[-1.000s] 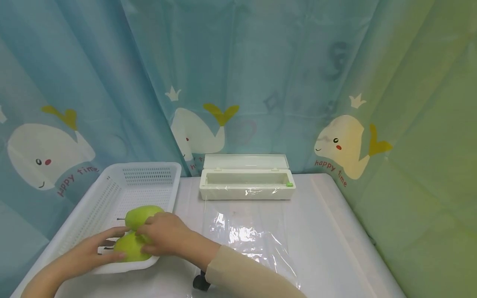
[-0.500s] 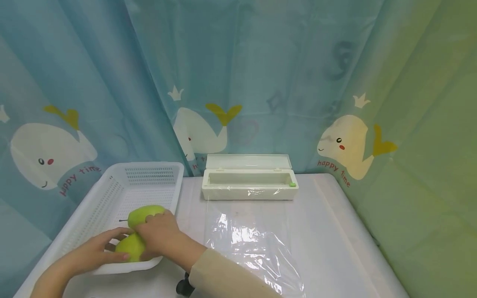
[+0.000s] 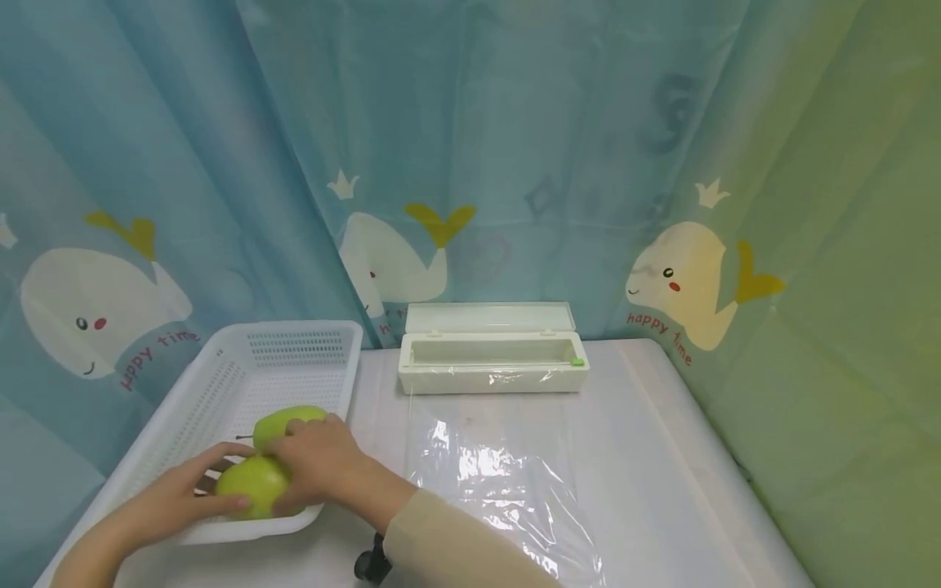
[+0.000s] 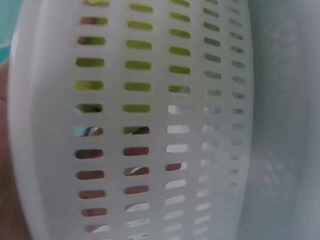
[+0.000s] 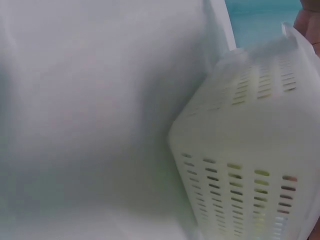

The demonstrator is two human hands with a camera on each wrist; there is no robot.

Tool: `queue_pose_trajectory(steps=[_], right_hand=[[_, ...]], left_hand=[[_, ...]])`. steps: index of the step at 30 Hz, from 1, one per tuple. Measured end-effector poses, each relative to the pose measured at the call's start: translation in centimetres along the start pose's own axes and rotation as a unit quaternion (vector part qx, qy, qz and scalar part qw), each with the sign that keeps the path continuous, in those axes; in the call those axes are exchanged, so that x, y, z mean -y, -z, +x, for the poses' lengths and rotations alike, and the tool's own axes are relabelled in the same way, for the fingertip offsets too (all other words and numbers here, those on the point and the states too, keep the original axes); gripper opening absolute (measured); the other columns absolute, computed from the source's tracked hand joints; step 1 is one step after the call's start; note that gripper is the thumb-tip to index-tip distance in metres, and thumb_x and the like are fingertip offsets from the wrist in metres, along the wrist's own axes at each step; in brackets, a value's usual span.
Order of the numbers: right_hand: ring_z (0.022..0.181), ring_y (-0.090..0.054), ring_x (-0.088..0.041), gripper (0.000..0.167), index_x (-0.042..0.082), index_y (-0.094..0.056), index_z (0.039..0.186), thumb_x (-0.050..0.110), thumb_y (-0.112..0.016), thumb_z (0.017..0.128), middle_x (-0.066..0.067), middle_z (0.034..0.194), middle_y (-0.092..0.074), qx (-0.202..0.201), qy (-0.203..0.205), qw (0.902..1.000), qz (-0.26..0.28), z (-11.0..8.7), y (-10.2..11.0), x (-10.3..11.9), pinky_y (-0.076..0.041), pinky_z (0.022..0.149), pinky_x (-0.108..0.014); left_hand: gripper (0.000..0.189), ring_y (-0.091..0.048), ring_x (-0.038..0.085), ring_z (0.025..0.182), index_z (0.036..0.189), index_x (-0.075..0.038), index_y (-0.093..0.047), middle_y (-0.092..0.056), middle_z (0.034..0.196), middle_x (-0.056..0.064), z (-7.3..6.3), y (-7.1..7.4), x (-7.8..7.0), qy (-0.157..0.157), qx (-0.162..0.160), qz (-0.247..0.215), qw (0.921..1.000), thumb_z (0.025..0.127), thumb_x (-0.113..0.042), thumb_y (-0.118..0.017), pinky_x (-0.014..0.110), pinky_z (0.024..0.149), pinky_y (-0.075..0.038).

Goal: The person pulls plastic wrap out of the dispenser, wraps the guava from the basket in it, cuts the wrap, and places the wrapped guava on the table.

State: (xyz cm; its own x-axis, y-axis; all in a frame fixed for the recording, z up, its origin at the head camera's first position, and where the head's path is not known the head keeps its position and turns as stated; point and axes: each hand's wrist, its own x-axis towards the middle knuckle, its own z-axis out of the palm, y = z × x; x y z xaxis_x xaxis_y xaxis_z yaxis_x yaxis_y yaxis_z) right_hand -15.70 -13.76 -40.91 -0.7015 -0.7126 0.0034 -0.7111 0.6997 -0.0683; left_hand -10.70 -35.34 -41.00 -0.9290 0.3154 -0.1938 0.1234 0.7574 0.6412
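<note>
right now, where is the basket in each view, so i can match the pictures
Head: basket in the lower left, seen from above.
Left wrist: its slotted wall fills the left and middle, top to bottom.
Right wrist: its outside takes up the right side.
Shared landmark: the blue curtain, behind everything in head, top-left corner in left wrist, top right in right wrist.

Whale-print curtain (image 3: 544, 122); white box (image 3: 488, 379), lid (image 3: 488, 317) raised; clear film (image 3: 488, 465) across white table (image 3: 662, 482).
</note>
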Motion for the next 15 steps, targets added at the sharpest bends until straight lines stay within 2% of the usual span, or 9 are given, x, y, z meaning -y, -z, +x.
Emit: queue_pose_trajectory(steps=[5, 7, 9, 13, 15], right_hand=[[0.095, -0.049, 0.005, 0.074, 0.048, -0.054, 0.134, 0.067, -0.080, 0.069, 0.025, 0.115, -0.055, -0.020, 0.019, 0.9992, 0.028, -0.3, 0.3, -0.7, -0.038, 0.081, -0.017], [0.095, -0.048, 0.006, 0.074, 0.046, -0.054, 0.135, 0.066, -0.081, 0.069, 0.024, 0.115, -0.055, -0.033, 0.025, 0.9984, 0.038, -0.6, 0.4, -0.9, -0.040, 0.081, -0.015], [0.096, -0.048, 0.007, 0.074, 0.045, -0.053, 0.136, 0.064, -0.081, 0.070, 0.023, 0.116, -0.054, -0.042, 0.028, 0.9974, 0.052, -0.8, 0.6, -1.1, -0.042, 0.079, -0.014], [0.098, -0.047, 0.007, 0.074, 0.041, -0.051, 0.139, 0.060, -0.081, 0.073, 0.020, 0.121, -0.052, -0.054, 0.035, 0.9943, 0.085, -1.3, 1.1, -1.4, -0.041, 0.078, -0.010], [0.099, -0.047, 0.006, 0.074, 0.039, -0.050, 0.141, 0.058, -0.080, 0.076, 0.018, 0.124, -0.051, -0.065, 0.040, 0.9921, 0.100, -1.7, 1.3, -1.6, -0.041, 0.080, -0.009]], left_hand=[[0.058, -0.062, 0.020, 0.094, 0.136, -0.003, -0.049, -0.061, 0.124, 0.020, -0.5, -0.1, -0.5, -0.012, -0.050, 0.013, 0.9986, 0.089, -0.025, -0.075, 0.026, 0.068, -0.054], [0.056, -0.062, 0.019, 0.097, 0.134, -0.003, -0.051, -0.059, 0.126, 0.020, -0.6, -0.1, -0.8, -0.030, -0.071, 0.010, 0.9970, 0.088, -0.022, -0.077, 0.027, 0.068, -0.055], [0.054, -0.060, 0.011, 0.101, 0.132, -0.006, -0.054, -0.059, 0.127, 0.018, -0.6, -0.2, -1.1, -0.046, -0.100, 0.016, 0.9938, 0.086, -0.021, -0.078, 0.027, 0.070, -0.055], [0.052, -0.047, -0.011, 0.102, 0.129, -0.007, -0.057, -0.055, 0.124, 0.012, -0.8, -0.2, -1.7, -0.084, -0.148, 0.034, 0.9848, 0.084, -0.017, -0.080, 0.023, 0.072, -0.054], [0.053, -0.042, -0.015, 0.102, 0.130, -0.006, -0.057, -0.053, 0.124, 0.011, -0.9, -0.1, -2.2, -0.093, -0.162, 0.035, 0.9817, 0.083, -0.016, -0.081, 0.023, 0.072, -0.055]])
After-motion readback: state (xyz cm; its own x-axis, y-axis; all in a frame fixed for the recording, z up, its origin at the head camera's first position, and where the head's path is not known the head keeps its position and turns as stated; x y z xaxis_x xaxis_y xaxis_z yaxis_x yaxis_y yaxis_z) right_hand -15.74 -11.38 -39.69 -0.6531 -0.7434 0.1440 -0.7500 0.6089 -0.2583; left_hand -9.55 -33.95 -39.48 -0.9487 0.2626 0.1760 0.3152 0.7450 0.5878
